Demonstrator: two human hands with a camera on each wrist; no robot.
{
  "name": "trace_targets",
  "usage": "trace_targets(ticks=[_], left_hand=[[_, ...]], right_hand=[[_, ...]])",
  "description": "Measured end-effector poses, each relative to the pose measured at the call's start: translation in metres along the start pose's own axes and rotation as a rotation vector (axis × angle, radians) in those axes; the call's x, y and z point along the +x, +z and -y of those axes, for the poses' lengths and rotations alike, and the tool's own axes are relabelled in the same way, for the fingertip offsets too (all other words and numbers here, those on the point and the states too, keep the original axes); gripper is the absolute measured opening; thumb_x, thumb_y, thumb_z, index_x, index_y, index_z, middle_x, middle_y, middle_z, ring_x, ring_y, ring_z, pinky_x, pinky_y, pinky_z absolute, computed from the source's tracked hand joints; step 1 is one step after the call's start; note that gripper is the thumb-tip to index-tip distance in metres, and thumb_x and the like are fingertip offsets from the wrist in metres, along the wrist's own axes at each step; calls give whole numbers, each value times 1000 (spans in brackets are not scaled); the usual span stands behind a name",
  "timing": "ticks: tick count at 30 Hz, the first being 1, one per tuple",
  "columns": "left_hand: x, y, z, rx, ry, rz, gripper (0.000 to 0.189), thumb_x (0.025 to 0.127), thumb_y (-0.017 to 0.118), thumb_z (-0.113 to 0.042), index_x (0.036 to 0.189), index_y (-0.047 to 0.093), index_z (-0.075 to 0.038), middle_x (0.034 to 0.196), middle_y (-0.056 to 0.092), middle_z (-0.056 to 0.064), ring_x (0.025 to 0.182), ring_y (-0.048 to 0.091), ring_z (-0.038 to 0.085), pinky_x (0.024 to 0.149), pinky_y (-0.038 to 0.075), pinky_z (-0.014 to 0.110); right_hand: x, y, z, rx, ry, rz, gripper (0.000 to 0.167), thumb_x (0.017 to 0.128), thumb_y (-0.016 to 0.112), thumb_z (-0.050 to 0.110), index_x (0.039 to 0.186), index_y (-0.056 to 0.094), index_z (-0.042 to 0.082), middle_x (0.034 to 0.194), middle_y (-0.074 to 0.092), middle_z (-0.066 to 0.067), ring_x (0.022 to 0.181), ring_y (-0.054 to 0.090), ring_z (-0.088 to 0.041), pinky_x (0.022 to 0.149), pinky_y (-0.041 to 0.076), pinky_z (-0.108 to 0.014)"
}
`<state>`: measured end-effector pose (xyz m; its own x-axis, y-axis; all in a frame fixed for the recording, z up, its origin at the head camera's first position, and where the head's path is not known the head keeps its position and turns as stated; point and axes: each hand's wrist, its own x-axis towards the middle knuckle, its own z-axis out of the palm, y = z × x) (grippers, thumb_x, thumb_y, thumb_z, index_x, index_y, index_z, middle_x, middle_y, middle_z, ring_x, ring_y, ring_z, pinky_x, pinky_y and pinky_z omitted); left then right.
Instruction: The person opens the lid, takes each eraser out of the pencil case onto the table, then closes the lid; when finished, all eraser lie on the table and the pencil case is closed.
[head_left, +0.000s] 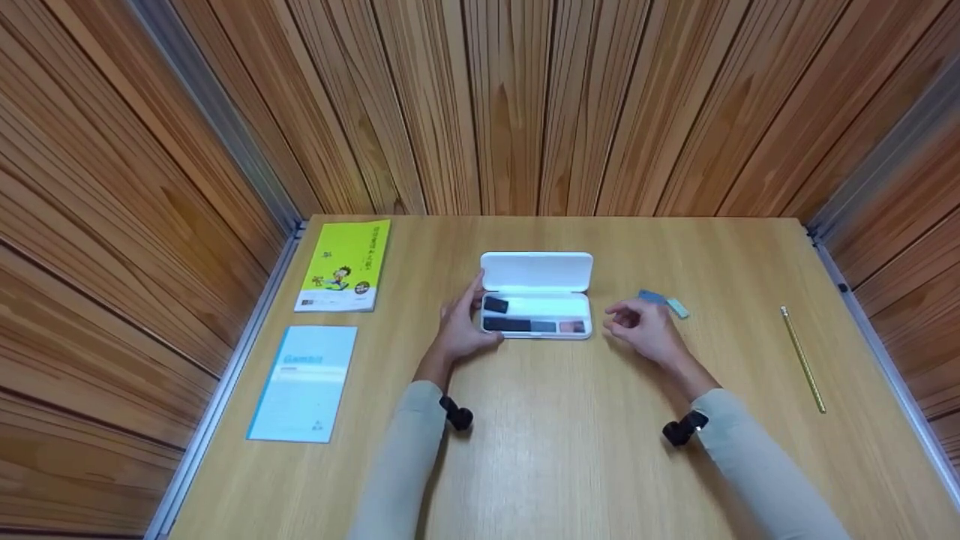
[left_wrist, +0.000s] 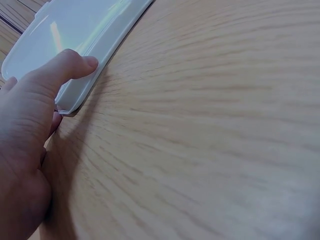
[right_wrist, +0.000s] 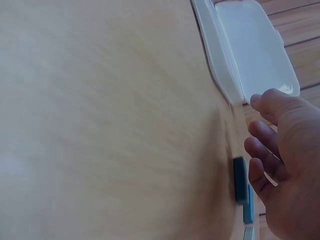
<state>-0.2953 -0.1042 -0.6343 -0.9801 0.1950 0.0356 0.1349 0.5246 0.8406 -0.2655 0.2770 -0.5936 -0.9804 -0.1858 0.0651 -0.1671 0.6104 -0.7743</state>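
Note:
A white pencil case (head_left: 536, 271) lies on the table with its lid raised at the back. My left hand (head_left: 461, 330) grips its left end, thumb on the front edge and fingers at the left side; the left wrist view shows the thumb (left_wrist: 75, 65) on the rim. Inside the case are a small black block (head_left: 495, 304), a long black piece (head_left: 507, 324), a grey piece (head_left: 544, 326) and a pinkish block (head_left: 571, 327). Just right of the case, my right hand (head_left: 646, 328) hovers with loosely curled fingers, holding nothing. Behind it lie a blue block (head_left: 651, 297) and a pale green block (head_left: 678, 307).
A gold-coloured pencil (head_left: 804, 361) lies at the right of the table (head_left: 555, 450). On the left are a yellow-green book (head_left: 341, 262) and, nearer, a light blue booklet (head_left: 304, 386). Wooden panels (head_left: 510, 105) stand behind and at both sides.

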Motion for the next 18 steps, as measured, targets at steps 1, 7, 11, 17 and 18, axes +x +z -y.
trace_targets(ticks=[1,7,11,17,18], left_hand=[[0,-1,0,-1,0,5,128,83,99,-27,181,18,-44,162,62,1,151,53,24,142,7,66],[1,-5,1,-34,1,40,127,84,98,-21,181,19,-43,163,62,-1,148,51,24,141,9,65],[1,-6,3,-65,7,51,126,84,98,-17,181,21,-42,163,63,-1,147,51,24,141,17,65],[2,-8,5,-112,7,58,126,83,98,-14,180,22,-44,163,62,-2,146,51,24,140,25,61],[2,-8,5,-117,10,59,126,84,98,-14,180,23,-44,163,62,-1,146,51,25,140,26,60]], right_hand=[[2,3,3,0,2,9,27,103,81,10,129,79,2,114,79,-19,98,67,-20,81,51,-14],[13,21,22,2,-18,26,27,102,81,11,128,80,2,114,80,-18,100,70,-25,82,51,-17],[20,31,32,4,-32,43,29,103,83,15,130,80,5,117,79,-15,104,70,-26,84,52,-19],[32,47,46,19,-56,77,29,104,81,17,131,80,6,120,79,-15,110,72,-29,87,53,-23],[34,49,48,19,-61,79,28,104,81,16,130,80,6,121,79,-15,111,72,-29,87,53,-22]])
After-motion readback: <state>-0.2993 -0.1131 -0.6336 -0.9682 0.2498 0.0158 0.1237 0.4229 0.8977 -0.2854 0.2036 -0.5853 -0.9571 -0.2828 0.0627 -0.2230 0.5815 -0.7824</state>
